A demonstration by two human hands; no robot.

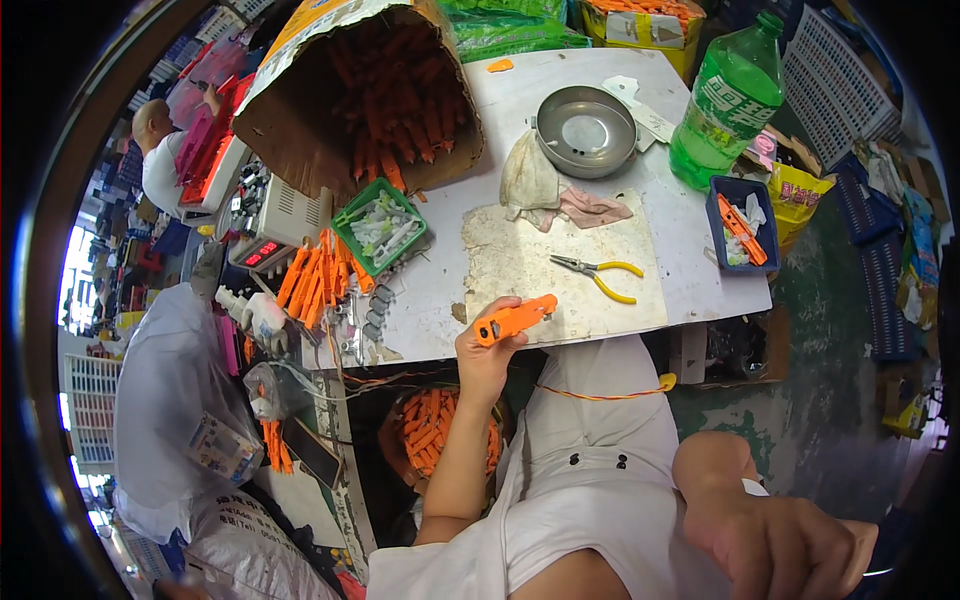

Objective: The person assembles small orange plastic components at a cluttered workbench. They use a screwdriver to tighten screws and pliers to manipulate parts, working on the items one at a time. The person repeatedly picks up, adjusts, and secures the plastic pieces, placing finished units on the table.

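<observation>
The left hand (487, 352) is raised at the near edge of the surface (690, 270), with its fingers clamped around an orange plastic tool body (515, 319). The tool body lies roughly level, its narrow end pointing right and slightly far, above the near edge of a worn beige work mat (530, 275).

The right hand (775, 540) is low at the near right of the view, well apart from the surface. It holds nothing, and its fingers are loosely curled and apart (back of the hand toward the camera).

Items on the surface:
- Yellow-handled pliers (598, 273) lie on the work mat, just far and right of the tool body, not touching it.
- A round metal bowl (586, 131) sits at the far side, with a crumpled cloth (545, 190) just near and left of it.
- A green plastic bottle (728, 105) stands to the right of the bowl.
- A small blue tray (742, 222) at the right edge holds an orange part and some white pieces.
- A green basket (380, 226) of pale small parts stands at the left, with a loose row of orange parts (315, 272) beside it.
- A large cardboard box (360, 95), tipped on its side at the far left, is full of orange parts.

Below the surface, near the left forearm, a round container (440, 435) holds more orange pieces. A red-yellow twisted wire (600, 394) crosses the white garment at the person's lap.
</observation>
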